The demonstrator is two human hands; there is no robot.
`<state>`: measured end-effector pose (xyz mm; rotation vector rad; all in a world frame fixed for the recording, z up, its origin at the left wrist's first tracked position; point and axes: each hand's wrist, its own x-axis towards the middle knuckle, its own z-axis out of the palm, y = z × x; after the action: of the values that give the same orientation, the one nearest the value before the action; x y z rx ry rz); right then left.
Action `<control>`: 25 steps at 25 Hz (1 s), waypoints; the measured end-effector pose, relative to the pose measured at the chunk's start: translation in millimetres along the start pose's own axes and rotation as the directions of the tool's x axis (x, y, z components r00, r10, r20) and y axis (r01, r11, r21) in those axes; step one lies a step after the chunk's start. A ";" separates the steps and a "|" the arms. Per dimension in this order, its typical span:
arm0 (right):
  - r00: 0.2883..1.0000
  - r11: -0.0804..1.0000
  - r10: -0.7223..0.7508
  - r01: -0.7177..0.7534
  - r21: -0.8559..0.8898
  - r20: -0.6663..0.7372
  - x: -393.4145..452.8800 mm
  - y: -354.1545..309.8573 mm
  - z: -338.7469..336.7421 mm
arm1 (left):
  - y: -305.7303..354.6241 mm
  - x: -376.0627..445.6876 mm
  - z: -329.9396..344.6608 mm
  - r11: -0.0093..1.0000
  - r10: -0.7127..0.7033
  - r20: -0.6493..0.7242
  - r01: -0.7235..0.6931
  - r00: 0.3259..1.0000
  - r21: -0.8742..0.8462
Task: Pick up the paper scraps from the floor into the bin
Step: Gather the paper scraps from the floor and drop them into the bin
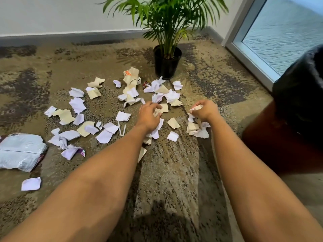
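Note:
Several white and beige paper scraps lie scattered over the patterned carpet. My left hand reaches down in the middle of them, its fingers curled round a few small scraps. To its right, my right hand grips a bunch of beige and white scraps, with more scraps lying just below it. The bin, lined with a black bag, stands at the right edge, close to my right arm.
A potted palm in a black pot stands behind the scraps. A crumpled silver wrapper lies at the left. An orange-printed carton and a small sweet wrapper sit near the pot. A glass door is at the right.

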<state>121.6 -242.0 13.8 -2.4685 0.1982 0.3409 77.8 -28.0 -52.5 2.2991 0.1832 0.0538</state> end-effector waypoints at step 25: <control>0.980 0.821 -0.071 0.164 0.547 -0.187 -16.6 -22.8 -95.1 | 104.7 -37.4 111.8 0.620 0.275 0.258 -0.376 0.926 0.689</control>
<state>129.4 -281.0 104.7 -1.9045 0.1789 0.0163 63.7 -185.0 -49.0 3.1130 -0.3678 0.0193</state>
